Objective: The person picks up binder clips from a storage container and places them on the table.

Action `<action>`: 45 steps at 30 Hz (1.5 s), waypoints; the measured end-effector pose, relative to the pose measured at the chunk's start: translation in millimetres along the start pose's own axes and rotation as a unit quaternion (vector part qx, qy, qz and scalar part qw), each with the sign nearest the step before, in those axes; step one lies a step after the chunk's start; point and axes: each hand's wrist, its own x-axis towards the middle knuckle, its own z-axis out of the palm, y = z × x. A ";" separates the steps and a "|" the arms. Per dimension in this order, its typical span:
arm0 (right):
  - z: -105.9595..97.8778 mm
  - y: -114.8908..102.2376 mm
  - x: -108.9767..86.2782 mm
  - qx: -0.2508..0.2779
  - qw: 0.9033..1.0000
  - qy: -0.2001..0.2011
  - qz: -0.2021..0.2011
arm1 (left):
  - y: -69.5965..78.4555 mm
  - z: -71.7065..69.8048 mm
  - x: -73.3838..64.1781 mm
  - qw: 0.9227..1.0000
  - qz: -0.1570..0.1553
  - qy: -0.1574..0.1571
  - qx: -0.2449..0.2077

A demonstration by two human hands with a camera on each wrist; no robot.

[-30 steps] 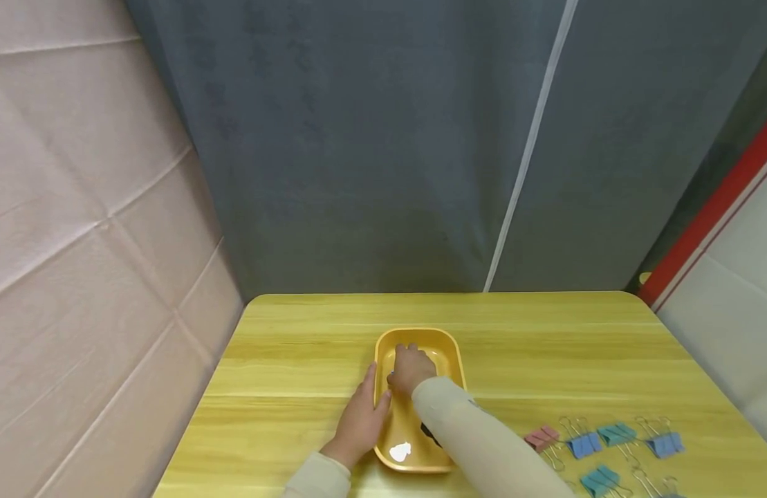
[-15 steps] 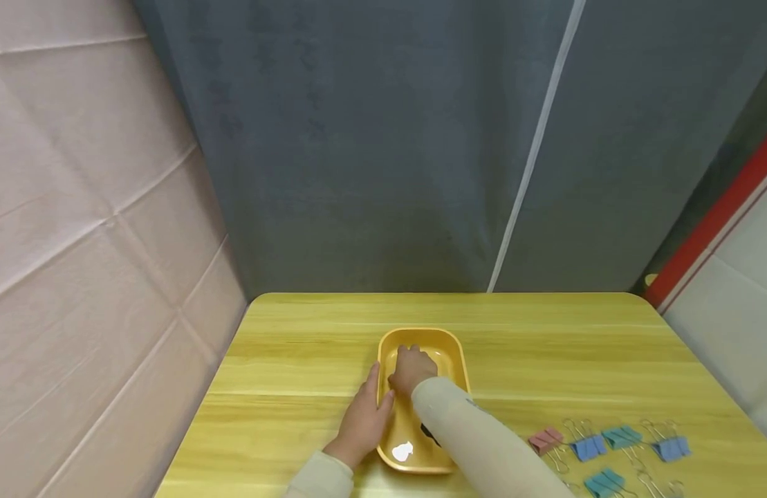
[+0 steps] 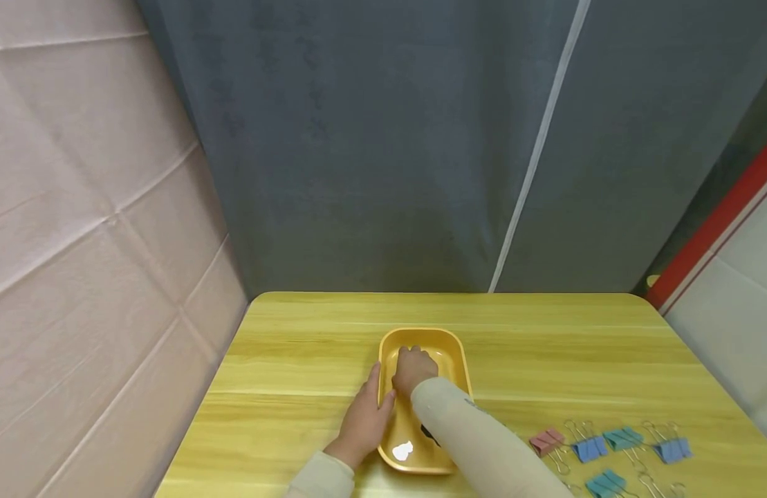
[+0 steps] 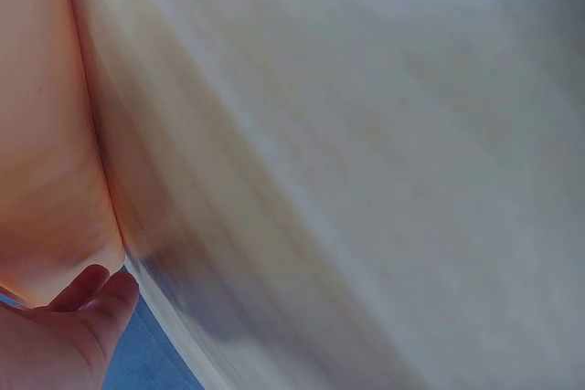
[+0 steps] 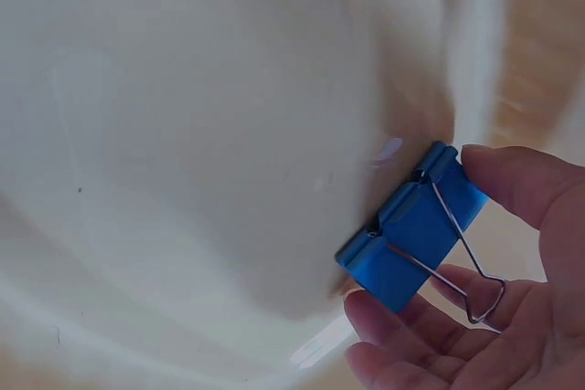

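Inside the yellow-orange tray (image 3: 420, 456), my right hand (image 3: 414, 370) reaches toward the left wall. The right wrist view shows that hand (image 5: 512, 289) pinching a blue binder clip (image 5: 416, 235) between thumb and fingers, its wire handles toward the palm. The clip's far edge is close to the tray floor; whether they touch, I cannot tell. In the head view the clip is hidden behind the hand. My left hand (image 3: 363, 422) holds the tray's left side, fingers along the outside and thumb over the rim. Its fingertips (image 4: 114, 299) meet the tray wall in the left wrist view.
On the wooden table (image 3: 265, 415), right of the forearm, lie several binder clips: a pink one (image 3: 547, 441), blue ones such as this one (image 3: 672, 449), and teal ones such as this one (image 3: 622, 438). A pale wall (image 3: 97, 277) flanks the left side; a dark curtain (image 3: 371, 152) hangs behind.
The view shifts slightly, so the table and tray appear a little further right. Both hands keep nearly the same place at the tray.
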 end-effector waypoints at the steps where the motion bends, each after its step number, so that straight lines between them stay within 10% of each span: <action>1: -0.3 -0.1 0.0 -0.001 1.000 0.000 0.000 | 0.0 0.0 0.1 1.000 0.002 0.000 0.000; 45: 1.9 10.5 -1.3 0.035 0.999 0.000 -0.032 | 0.4 0.6 -0.1 1.000 0.001 0.004 -0.014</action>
